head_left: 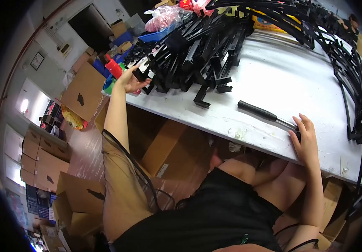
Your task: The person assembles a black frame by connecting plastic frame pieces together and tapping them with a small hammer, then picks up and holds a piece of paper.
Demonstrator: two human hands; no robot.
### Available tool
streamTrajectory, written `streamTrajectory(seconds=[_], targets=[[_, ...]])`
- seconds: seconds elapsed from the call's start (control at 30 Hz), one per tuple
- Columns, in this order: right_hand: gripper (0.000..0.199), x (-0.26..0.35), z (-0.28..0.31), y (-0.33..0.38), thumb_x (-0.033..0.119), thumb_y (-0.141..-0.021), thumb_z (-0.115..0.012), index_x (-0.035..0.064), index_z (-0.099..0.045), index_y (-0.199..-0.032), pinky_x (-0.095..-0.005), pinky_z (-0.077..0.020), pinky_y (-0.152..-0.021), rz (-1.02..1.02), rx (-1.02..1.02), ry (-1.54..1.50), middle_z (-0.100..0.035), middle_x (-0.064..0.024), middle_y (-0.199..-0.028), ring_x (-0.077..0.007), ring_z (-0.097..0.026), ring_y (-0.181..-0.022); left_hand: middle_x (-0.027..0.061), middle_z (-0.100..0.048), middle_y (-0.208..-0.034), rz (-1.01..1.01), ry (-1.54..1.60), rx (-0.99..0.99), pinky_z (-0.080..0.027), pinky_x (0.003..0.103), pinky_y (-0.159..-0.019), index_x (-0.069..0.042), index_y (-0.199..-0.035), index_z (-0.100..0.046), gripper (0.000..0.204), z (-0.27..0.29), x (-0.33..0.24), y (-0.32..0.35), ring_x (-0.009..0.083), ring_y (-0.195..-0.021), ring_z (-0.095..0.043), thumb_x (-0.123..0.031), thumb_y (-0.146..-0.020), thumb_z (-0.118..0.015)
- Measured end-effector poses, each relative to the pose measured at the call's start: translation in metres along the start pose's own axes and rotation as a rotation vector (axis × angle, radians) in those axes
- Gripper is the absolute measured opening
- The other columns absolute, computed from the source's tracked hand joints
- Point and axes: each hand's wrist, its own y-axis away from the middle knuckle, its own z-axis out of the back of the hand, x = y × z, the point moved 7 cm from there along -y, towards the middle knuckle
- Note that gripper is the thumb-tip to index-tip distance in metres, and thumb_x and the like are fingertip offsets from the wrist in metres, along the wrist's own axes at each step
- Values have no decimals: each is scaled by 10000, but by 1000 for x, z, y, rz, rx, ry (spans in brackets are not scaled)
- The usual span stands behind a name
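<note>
My left hand (133,82) reaches to the left end of a pile of black angled bars (202,54). Its thumb and fingers are spread about a black bar end, and I cannot make out a firm grip. Near the table's front edge, my right hand (306,138) is closed around the far end of a hammer (258,111). The hammer's black handle and metal shaft lie on the white table, pointing left; its head is mostly hidden by my fingers. One short bent bar end (202,98) juts from the pile toward me.
More black bars (353,92) are stacked along the table's right side. A red bottle (113,67) stands beyond my left hand, near a blue tray (157,35) with pink plastic bags. Cardboard boxes (176,147) sit under the white table (281,71) and on the floor at left.
</note>
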Motion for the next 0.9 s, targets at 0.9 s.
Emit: streamTrajectory(seconds=[0.9], targets=[[383, 0, 4, 3, 186, -804, -614, 25, -543, -1144, -412, -344, -988, 16, -30, 12, -462, -176, -1238, -346, -405, -1186, 55, -470, -681, -104, 704, 135, -351, 196, -384, -44, -857, -446, 53, -59, -26, 1, 116, -504, -429, -91, -860, -423]])
